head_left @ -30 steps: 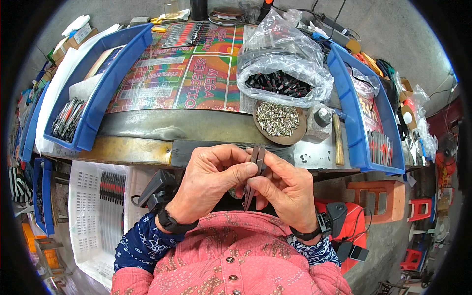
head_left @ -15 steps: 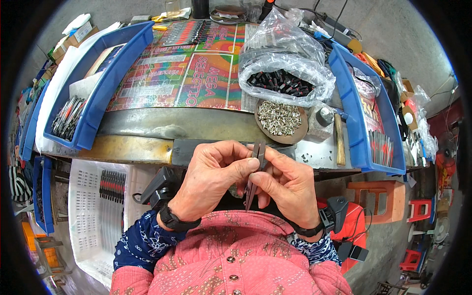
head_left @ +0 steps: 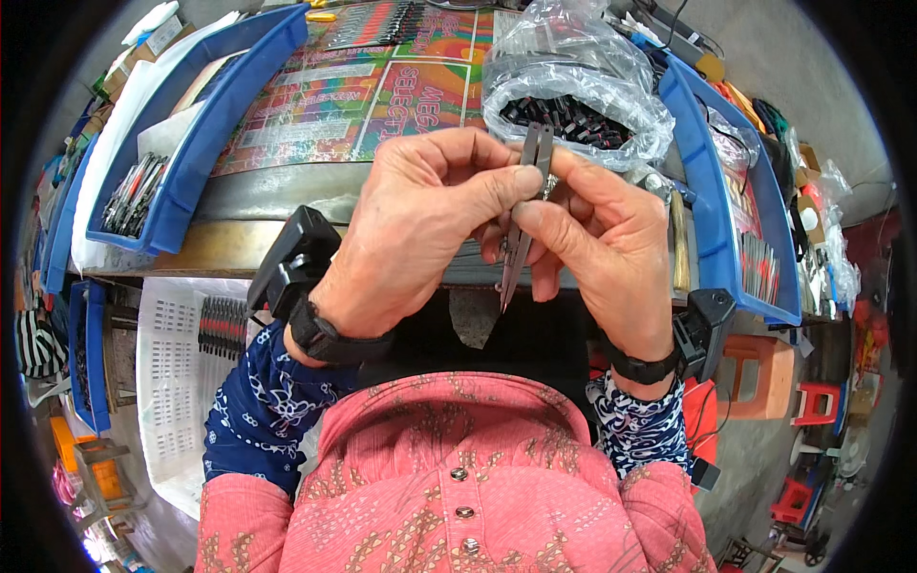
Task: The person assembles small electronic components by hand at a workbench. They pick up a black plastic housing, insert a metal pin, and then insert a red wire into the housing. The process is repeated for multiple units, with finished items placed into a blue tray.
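Note:
A slim, dark metal piece point(head_left: 516, 256) with two long narrow prongs is held upright between my hands, above the bench's front edge. My left hand point(head_left: 411, 215) pinches it from the left, between thumb and fingers. From the right, my right hand point(head_left: 611, 239) pinches the same piece, with the thumb across its middle. The prongs stick up above my fingertips, and the lower end narrows to a point. Just beyond is a clear plastic bag point(head_left: 521, 86) of small black parts point(head_left: 573, 124). Small silver bits show between my fingers; I cannot tell if they are held.
Long blue trays flank the bench, the left tray point(head_left: 196, 181) and the right tray point(head_left: 702, 191) holding slim dark-and-red pieces. A wooden handle point(head_left: 681, 244) lies by the right tray. Printed colourful sheets point(head_left: 401, 95) cover the bench top. A white basket point(head_left: 172, 401) stands lower left.
Both hands, still gripping the metal piece, have moved up and right in the view. They now hide the round dish of silver pins. The view itself has shifted a little.

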A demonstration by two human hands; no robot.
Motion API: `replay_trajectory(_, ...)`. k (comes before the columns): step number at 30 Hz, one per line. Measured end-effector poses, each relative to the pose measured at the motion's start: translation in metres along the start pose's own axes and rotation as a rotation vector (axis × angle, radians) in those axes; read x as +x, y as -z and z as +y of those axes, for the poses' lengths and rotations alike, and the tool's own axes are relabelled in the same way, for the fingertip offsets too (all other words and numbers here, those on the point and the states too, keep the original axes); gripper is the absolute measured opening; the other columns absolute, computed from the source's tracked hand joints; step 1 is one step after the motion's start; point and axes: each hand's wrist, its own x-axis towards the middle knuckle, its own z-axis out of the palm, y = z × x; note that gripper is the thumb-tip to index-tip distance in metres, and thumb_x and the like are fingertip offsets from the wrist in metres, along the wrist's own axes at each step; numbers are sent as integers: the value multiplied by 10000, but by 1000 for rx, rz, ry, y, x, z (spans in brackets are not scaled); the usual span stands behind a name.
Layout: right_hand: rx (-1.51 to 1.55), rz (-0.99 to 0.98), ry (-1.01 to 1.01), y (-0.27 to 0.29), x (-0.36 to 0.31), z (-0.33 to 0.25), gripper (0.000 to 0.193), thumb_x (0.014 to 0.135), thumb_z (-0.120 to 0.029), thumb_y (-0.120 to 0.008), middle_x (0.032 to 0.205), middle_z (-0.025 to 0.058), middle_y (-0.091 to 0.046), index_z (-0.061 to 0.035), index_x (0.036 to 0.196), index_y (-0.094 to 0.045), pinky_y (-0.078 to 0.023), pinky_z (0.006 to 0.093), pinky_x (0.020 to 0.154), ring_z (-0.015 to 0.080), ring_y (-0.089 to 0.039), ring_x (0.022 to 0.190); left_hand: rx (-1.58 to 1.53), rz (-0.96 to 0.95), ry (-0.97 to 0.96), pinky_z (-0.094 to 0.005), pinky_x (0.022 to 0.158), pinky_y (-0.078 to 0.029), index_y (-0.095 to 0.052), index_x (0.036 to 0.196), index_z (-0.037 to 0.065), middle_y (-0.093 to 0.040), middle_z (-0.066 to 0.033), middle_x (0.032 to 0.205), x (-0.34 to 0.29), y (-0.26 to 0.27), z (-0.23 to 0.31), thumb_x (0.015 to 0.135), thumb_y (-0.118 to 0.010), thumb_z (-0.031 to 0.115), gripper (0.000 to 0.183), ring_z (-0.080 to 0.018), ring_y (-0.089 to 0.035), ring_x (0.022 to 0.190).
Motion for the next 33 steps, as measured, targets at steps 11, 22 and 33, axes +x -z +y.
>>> replay_trajectory(11, -15, -11, 64, 3, 32, -6, 297, 937, -178, -676, 657, 24, -616, 17, 1157, -631, -429, 199, 398, 76, -567, 465, 59, -24, -90, -192, 570, -447, -662, 942, 53, -650, 15, 795, 23, 9, 22, 912, -697, 149, 106, -47, -577, 656)
replay_trajectory(22, -55, -57, 34, -3, 33, 1, 276, 937, -151, -667, 673, 0, -612, 2, 1166, -638, -430, 180, 434, 44, -548, 503, 58, -2, -74, -193, 560, -450, -665, 928, 35, -651, 5, 796, 21, 20, 9, 907, -695, 125, 97, -52, -574, 642)
replay_trajectory(33, 235, -193, -119, 9, 15, 1, 164, 827, -24, -728, 802, 81, -655, 61, 949, -657, -496, 224, 472, 122, -613, 562, -58, -289, 263, -211, 569, -469, -666, 926, 9, -663, -24, 784, -12, 35, 7, 871, -714, 72, 97, -74, -591, 638)
